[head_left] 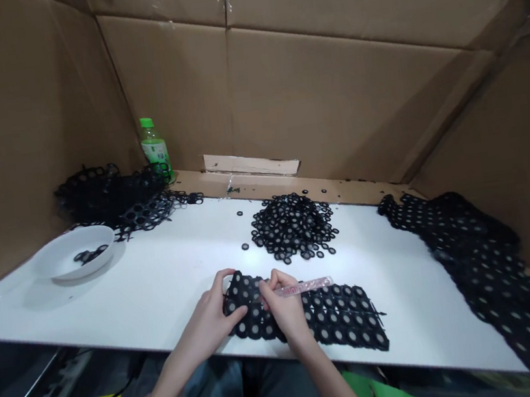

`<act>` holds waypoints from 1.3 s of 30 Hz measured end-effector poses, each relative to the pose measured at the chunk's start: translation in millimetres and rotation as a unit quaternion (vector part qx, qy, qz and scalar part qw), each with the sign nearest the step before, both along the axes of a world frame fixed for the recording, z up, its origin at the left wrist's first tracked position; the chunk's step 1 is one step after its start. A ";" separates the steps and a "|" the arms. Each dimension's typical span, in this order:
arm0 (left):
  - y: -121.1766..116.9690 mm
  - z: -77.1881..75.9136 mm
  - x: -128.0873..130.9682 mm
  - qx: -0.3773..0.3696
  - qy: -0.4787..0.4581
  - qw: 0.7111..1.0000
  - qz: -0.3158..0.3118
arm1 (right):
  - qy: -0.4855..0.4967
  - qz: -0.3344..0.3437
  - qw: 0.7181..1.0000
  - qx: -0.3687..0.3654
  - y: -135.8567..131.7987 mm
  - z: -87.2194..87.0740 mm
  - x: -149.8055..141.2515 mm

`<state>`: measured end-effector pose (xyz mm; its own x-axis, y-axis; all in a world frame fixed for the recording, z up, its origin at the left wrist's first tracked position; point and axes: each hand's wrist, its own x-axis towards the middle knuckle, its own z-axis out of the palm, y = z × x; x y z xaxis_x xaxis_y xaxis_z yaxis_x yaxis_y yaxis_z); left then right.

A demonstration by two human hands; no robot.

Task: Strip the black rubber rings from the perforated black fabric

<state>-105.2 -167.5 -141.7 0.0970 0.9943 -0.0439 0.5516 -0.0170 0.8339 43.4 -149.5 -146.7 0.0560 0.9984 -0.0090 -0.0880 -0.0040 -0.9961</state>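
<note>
Gripping the black ring sheet [341,319] on the near counter [161,298], your left hand [208,325] curls over its edge and your right hand [285,307] pinches a pink tool [302,287]; a tool slip could tear the thin links.

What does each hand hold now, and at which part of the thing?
The right hand grips a pink cutter by the end nearest the sheet, like a pen. The left hand holds a black ring sheet at its left end.
</note>
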 end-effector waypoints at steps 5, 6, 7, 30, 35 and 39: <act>3.0 -1.2 -5.6 -0.007 -0.046 0.999 -0.022 | -0.123 0.024 0.992 0.015 -1.9 -1.9 -2.6; 3.0 -2.6 -6.1 -0.011 -0.063 0.998 -0.023 | -0.138 0.026 0.990 0.019 -1.9 -2.8 -2.9; 2.8 -4.2 -6.2 -0.013 -0.075 0.997 -0.021 | -0.147 0.027 0.989 0.021 -1.8 -3.7 -3.1; 5.1 -1.8 -11.9 -0.046 -0.094 0.993 -0.056 | 0.015 -0.051 0.999 -0.002 -2.7 -3.5 20.2; 5.7 1.9 -9.5 -0.090 -0.118 0.987 -0.066 | 0.009 -0.022 1.000 0.008 -4.7 -4.7 21.1; 4.0 2.4 2.0 -0.077 -0.083 0.993 -0.042 | -0.017 -0.005 1.000 0.005 -3.1 -1.6 17.5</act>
